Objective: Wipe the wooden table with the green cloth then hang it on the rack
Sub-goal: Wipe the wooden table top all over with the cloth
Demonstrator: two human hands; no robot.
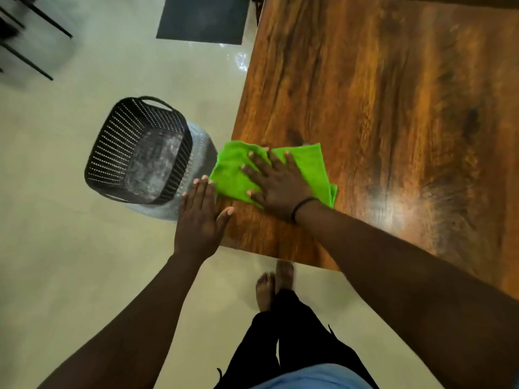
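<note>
The right hand (276,182) lies flat, fingers spread and straight, pressing down on the bright green, folded microfibre cloth (306,167), which sits on the near left corner of the glossy brown wooden table (379,108). The cloth spreads out from under the palm on all sides, its left edge hanging slightly past the table edge and a folded corner showing beside the wrist, where a thin black band (304,204) circles the arm. Just left of the pressing hand, the left hand (200,217) is held open with fingers straight and together; its thumb lies over the table's edge, its fingertips are close to the cloth's left edge, and whether they touch it cannot be told. Beyond the left hand's fingertips, on the pale glossy floor (84,262), a dark perforated plastic basket with handles (137,148) sits nested in a light grey one (202,147). Below both hands the person's bare feet (271,284) and black trousers (297,338) show beside the table's near edge.
</note>
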